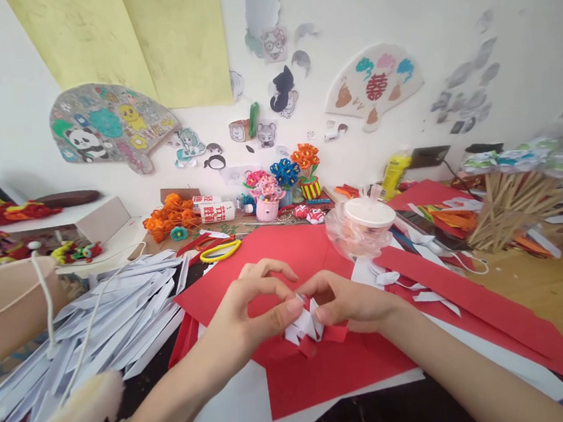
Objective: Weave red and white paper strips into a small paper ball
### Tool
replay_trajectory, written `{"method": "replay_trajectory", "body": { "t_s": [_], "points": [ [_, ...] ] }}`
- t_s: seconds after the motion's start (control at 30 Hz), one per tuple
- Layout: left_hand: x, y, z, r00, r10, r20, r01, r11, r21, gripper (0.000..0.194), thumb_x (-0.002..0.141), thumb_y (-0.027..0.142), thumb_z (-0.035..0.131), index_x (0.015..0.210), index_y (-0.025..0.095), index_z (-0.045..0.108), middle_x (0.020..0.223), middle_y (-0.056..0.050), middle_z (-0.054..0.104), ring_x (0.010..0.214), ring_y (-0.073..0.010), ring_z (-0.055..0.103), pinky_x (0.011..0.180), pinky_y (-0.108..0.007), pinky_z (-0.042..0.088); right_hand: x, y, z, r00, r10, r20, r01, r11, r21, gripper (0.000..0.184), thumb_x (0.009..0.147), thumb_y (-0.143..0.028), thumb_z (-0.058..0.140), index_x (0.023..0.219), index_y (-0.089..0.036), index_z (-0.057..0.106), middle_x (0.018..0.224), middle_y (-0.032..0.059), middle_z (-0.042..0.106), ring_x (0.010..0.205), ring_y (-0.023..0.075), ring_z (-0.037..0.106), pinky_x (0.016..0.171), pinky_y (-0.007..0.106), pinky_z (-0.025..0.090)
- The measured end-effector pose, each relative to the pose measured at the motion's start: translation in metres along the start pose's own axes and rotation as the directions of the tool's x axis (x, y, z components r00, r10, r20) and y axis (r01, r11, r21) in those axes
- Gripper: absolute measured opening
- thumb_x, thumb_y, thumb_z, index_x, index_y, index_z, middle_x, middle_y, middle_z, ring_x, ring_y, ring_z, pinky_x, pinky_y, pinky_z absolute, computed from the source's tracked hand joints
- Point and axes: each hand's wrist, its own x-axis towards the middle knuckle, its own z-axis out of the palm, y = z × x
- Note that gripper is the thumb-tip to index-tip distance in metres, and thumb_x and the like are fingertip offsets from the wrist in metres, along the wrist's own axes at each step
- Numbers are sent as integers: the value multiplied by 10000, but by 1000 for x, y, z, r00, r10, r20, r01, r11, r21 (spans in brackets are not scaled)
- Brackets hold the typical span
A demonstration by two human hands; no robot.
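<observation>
Both my hands meet over sheets of red paper [329, 374], closed on one small folded-paper piece [306, 326] made of white and red strips. My left hand [258, 301] pinches it from the left between thumb and fingertips. From the right, my right hand [346, 298] grips it with thumb and index finger; its other fingers are curled and partly hidden. White points stick up from the piece, and red ends poke out below and to the right. White paper [231, 404] lies under the red sheets.
Many folded white paper strips [134, 300] are heaped at left, near yellow-handled scissors [220, 251]. A lidded cup [370, 215] in plastic stands behind my right hand. Beaded flower pots [267, 206] line the wall. Brown sticks [507, 204] with paper tops lie at right.
</observation>
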Motion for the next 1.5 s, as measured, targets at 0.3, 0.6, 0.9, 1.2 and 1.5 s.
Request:
{"method": "replay_trajectory", "body": {
  "t_s": [0.3,0.6,0.9,1.2,1.5],
  "points": [
    [-2,3,13,993,66,-100,-46,981,188,356,876,458,557,631,202,597,1054,-31,512,1115,-266,439,985,-446,286,-3,-6,0,999,47,7,-46,989,-143,324,686,-344,830,893,-109,747,729,28,695,600,90,576,590,204,444],
    [-5,2,21,984,103,-146,-68,970,231,324,912,378,496,654,193,557,1081,-35,456,1050,-233,452,929,-416,333,-5,-9,-1,999,39,33,-34,989,-144,319,663,-332,844,863,-105,742,701,13,678,602,94,582,565,200,435],
    [0,7,2,997,71,-3,-69,982,178,219,854,432,609,769,238,666,1102,-27,566,1165,-252,460,1001,-401,330,-2,-4,-2,1000,27,2,-27,1000,-2,416,704,-461,798,840,-79,704,703,37,668,521,92,590,540,217,499],
    [-4,10,5,999,7,-42,2,980,200,235,767,431,707,677,221,652,1143,-28,558,1174,-286,458,979,-450,354,-1,-4,-2,996,86,-4,-86,996,-19,389,654,-428,837,782,-85,707,655,26,658,506,81,549,502,209,488],
    [-1,7,12,991,-68,-116,84,986,141,273,698,478,732,609,228,670,1086,-39,584,1092,-309,501,966,-492,371,-3,-1,-6,997,79,22,-78,995,-64,402,610,-401,866,809,-87,713,611,-3,629,456,48,470,521,200,461]
  ]
}}
